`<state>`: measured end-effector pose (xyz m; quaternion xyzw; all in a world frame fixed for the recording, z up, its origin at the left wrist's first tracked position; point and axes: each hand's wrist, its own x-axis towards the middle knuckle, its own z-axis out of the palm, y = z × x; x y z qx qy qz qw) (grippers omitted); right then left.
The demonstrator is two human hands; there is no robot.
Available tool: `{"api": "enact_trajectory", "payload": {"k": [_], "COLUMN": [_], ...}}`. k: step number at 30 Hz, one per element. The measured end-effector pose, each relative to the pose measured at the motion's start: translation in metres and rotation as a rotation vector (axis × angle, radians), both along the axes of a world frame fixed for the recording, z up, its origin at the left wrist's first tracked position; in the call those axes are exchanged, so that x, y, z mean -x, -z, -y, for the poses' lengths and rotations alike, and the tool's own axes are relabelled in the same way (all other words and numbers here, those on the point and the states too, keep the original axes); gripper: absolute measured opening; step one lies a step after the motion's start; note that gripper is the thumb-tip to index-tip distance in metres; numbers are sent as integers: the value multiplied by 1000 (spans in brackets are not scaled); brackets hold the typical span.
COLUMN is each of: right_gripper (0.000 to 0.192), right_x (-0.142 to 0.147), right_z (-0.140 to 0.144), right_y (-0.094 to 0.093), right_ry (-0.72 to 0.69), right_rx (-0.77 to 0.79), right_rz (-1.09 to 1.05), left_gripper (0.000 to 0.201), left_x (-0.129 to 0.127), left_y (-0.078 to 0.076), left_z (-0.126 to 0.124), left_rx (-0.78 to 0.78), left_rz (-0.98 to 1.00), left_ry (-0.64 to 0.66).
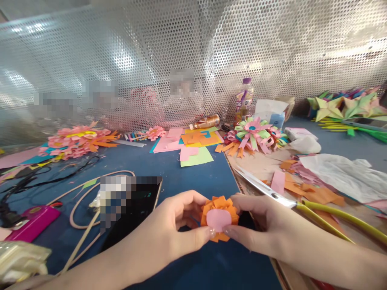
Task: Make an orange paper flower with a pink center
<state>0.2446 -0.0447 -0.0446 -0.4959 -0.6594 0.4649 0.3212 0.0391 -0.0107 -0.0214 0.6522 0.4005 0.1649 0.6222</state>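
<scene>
Between my two hands is an orange paper flower (208, 209) with a pink oval of paper (219, 219) at its middle, held a little above the blue tabletop. My left hand (184, 219) pinches its left side, the thumb pressed at the lower edge of the pink oval. From the right, my right hand (256, 221) grips the flower the same way, and the two thumb tips nearly meet. The fingers behind the flower are partly hidden. Scissors with yellow handles (317, 213) lie beside my right forearm, their blades pointing away to the left.
A dark phone or tablet (136, 213) lies left of my hands near a pale cable (72, 217) and a magenta device (34, 221). Coloured paper sheets (196, 157), finished paper flowers (252, 135), orange scraps (314, 191) and a bottle (244, 100) stand or lie before a perforated metal panel (193, 48).
</scene>
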Motion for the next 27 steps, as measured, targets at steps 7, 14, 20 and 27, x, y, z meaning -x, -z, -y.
{"api": "enact_trajectory", "payload": {"k": [7,14,20,27], "right_gripper": [16,16,18,16], "right_x": [1,-3,-5,-4], "right_z": [1,-1,-2,-3], "right_y": [-13,-11,-5,-8], "right_ry": [-13,-32,-25,-26], "right_rx": [162,140,139,147], "right_rz": [-21,-73,-161,-130], "left_gripper": [17,15,20,19], "left_x": [-1,-1,-4,1], "left_y": [-6,-10,-17,-3], "left_z": [2,3,4,5], "left_rx": [35,57,95,68], "left_rz": [-31,-10,-79,-35], "left_ry": [12,44,69,83]}}
